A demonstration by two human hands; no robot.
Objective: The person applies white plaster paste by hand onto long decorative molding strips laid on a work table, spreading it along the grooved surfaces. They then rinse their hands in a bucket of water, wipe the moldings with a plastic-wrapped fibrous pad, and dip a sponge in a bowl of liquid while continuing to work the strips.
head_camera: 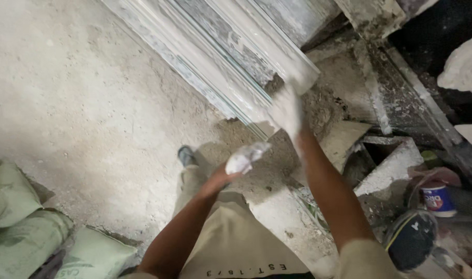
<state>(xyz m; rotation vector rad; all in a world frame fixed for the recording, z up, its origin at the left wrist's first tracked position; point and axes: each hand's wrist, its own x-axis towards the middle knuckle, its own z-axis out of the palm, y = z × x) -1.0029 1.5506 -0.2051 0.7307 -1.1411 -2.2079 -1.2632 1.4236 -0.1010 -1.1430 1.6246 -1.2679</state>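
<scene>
A long white plaster moulding [231, 57] runs diagonally from the top left down toward the middle of the view. My right hand [287, 111], coated in white plaster, presses against its lower end, fingers spread on the surface. My left hand [241, 161] hovers lower, just below that end, and is closed around a lump of white plaster. Both forearms reach up from the bottom of the frame.
Green sacks [19, 227] lie at the bottom left on the dusty concrete floor [91, 103]. A small tub [438, 199] and a dark round container [412, 240] sit at the bottom right. White plaster pieces [388, 165] and debris crowd the right side.
</scene>
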